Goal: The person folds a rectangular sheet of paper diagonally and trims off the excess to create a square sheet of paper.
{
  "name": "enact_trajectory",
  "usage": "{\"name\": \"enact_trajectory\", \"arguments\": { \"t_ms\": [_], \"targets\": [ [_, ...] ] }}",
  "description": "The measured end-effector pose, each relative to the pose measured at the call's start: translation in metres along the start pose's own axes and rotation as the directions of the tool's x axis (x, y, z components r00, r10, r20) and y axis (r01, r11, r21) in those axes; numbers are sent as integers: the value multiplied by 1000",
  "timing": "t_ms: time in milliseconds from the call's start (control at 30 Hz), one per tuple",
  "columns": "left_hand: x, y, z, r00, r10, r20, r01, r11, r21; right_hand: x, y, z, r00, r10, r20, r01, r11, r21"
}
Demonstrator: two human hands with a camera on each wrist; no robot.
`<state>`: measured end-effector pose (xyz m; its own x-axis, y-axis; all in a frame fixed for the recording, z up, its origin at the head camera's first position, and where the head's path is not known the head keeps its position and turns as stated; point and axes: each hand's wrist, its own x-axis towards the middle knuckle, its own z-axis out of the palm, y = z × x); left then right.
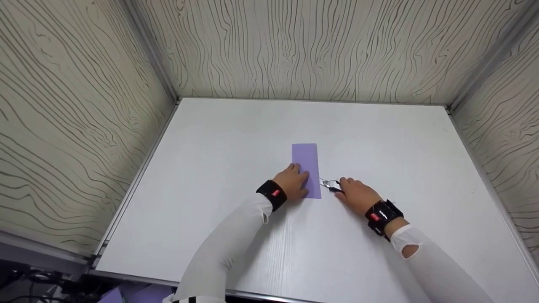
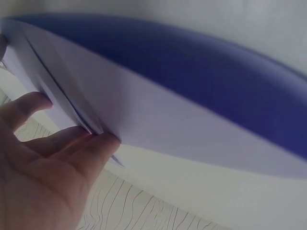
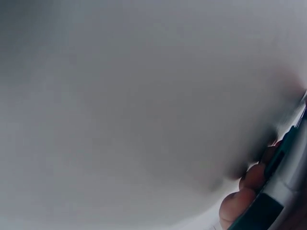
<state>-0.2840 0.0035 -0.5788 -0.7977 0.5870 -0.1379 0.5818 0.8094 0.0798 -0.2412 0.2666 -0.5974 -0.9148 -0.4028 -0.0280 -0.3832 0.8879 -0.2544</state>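
On the white table lies a folded sheet of purple paper (image 1: 306, 156), its long side running away from me. My left hand (image 1: 291, 183) rests on its near left part with the fingers spread. In the left wrist view the fingertips press on the folded layers of the paper (image 2: 144, 108). From the right, my right hand (image 1: 358, 196) grips a silver and dark hand tool (image 1: 330, 184), whose narrow metal tip meets the paper's right edge. The right wrist view shows curled fingers (image 3: 254, 177) along the tool's silver and dark green body (image 3: 283, 184); its exact kind is unclear.
The white tabletop (image 1: 227, 139) is bounded by wood-patterned panels (image 1: 269, 50) at the back and on both sides. Below the table's front left edge lie more purple sheets (image 1: 147, 293) and dark cables (image 1: 40, 277).
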Motion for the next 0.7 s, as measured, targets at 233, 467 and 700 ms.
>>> {"name": "enact_trajectory", "arguments": {
  "t_ms": [233, 467, 700],
  "targets": [
    [0, 2, 0, 1000, 5, 23, -5, 1000, 0, -1, 5, 3, 999, -20, -30, 20, 1000, -5],
    [1, 4, -3, 1000, 12, 21, -13, 1000, 3, -8, 2, 5, 1000, -27, 10, 27, 999, 27],
    [6, 2, -4, 1000, -9, 29, 8, 1000, 26, -15, -2, 6, 999, -47, 12, 47, 998, 41]
  ]
}}
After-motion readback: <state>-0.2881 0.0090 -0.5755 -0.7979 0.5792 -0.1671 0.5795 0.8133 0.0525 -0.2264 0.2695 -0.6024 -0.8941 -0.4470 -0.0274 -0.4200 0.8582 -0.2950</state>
